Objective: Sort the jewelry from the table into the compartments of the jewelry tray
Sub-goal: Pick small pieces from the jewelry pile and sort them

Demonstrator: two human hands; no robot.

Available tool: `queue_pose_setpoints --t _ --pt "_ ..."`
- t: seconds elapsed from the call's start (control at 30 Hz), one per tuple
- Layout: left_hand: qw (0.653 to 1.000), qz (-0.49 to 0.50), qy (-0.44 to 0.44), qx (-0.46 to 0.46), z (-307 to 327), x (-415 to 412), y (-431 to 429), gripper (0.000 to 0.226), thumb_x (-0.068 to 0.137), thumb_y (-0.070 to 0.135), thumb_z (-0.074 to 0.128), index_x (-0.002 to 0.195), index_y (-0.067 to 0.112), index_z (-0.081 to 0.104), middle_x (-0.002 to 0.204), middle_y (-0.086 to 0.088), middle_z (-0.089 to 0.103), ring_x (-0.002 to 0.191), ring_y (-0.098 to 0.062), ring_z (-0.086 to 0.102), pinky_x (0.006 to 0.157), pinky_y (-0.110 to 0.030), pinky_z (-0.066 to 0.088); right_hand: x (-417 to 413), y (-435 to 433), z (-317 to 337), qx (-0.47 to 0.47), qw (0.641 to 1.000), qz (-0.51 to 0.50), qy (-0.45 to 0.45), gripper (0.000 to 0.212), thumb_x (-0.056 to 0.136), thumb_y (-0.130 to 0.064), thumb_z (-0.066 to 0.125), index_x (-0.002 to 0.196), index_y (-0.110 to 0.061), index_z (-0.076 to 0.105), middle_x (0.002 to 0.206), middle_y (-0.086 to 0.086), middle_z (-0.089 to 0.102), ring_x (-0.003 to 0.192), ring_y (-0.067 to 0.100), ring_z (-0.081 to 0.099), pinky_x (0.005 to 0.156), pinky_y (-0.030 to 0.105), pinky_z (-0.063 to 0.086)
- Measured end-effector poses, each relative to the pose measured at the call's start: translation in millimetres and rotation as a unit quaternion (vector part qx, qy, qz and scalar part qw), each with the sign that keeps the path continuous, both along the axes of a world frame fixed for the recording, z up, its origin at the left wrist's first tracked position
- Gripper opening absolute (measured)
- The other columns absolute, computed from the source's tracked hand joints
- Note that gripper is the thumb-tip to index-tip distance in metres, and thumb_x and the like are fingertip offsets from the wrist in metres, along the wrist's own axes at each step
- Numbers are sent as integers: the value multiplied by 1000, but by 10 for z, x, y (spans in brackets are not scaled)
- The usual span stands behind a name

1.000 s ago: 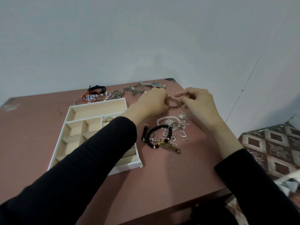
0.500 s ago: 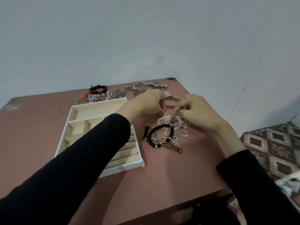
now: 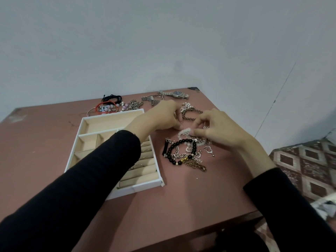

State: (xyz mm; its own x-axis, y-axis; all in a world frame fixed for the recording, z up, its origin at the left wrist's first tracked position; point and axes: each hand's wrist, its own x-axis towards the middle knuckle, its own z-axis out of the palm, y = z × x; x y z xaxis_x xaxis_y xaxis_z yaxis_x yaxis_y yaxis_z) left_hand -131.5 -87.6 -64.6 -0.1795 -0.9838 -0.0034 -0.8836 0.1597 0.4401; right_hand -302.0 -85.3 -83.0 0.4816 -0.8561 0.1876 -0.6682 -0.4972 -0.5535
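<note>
- My left hand (image 3: 163, 116) hangs over the pink-brown surface (image 3: 181, 197), just right of the jewelry tray (image 3: 112, 114), fingers curled and tips drawn together at the far edge of the loose pile
- I cannot tell whether those fingertips pinch anything; they are bunched too tightly
- My right hand (image 3: 220, 129) faces it from the other side, fingers bent, thumb tip touching the white bead bracelet (image 3: 182, 133)
- Whether that hand really grips the white beads or only rests on them, I cannot tell
- The bronze chain bracelet (image 3: 192, 113) lies on the surface between my two hands, on their far side, with a small pearl cluster (image 3: 187, 105) just beyond it
- Nearer to me sits the black bead bracelet (image 3: 181, 142), tangled with silver chains, and a gold chain (image 3: 197, 165) lies at the pile's near edge
- A silver heart earring (image 3: 208, 149) lies just below my right wrist
- Along the far edge of the surface are a metal wristwatch (image 3: 177, 94), silver link bands (image 3: 151, 101), a red bracelet (image 3: 101, 106) and a black cord bracelet (image 3: 112, 98)
- The tray is white with beige lining; my left forearm in its black sleeve (image 3: 101, 171) crosses over it
- A few thin rings (image 3: 145, 157) sit in the padded slots on its right side
</note>
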Motion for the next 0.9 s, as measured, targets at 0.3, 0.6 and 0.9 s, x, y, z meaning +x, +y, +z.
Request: queue_pose_setpoints --t 0.3,0.6,0.9 --pt "1000 3 -25 -4 -6 55 20 12 76 20 75 83 15 68 78 0 60 78 -13 55 68 -22 36 5 -32 16 13 975 -72 -211 6 81 -21 70 82 -16 69 73 2 68 60 4 56 61 17 43" --pt "999 -19 -25 -10 32 48 68 10 78 16 72 76 20 64 68 8 56 62 -1 48 49 -15 32 0 -73 -38 3 977 -97 -189 6 79 -18 71 82 -15 67 66 3 63 57 7 52 58 20 40" --pt "999 12 35 -10 101 112 82 8 85 12 64 77 14 65 66 0 64 46 -8 52 38 -8 40 -22 -76 21 53 945 -109 -305 4 85 -12 65 84 -11 69 64 0 61 50 -2 52 50 10 40"
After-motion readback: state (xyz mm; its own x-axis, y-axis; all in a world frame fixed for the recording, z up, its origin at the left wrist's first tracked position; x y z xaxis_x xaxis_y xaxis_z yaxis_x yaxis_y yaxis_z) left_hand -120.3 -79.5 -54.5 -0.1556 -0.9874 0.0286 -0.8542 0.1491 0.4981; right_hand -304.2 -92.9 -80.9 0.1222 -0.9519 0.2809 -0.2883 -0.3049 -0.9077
